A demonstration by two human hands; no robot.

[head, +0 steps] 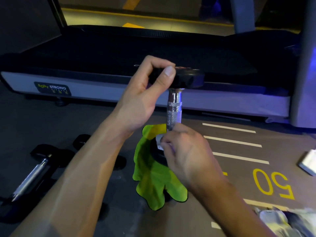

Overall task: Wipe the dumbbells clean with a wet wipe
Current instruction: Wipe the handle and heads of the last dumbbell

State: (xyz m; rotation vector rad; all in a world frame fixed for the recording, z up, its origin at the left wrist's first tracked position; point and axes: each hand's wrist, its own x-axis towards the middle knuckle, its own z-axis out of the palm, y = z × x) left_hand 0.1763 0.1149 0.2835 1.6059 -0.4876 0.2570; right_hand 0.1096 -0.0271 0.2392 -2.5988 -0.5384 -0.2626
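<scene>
Standing on end on a green cloth [153, 182] on the gym floor, a dumbbell [173, 106] is steadied by the left hand [145, 93], whose fingers and thumb curl around its top head. The right hand [184, 151] pinches a small white wipe [159, 139] against the handle's base. Wiping is underway; next, probably a rub along the knurled handle.

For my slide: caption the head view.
Left hand steadies upright dumbbell; right hand wipes its handle.
</scene>
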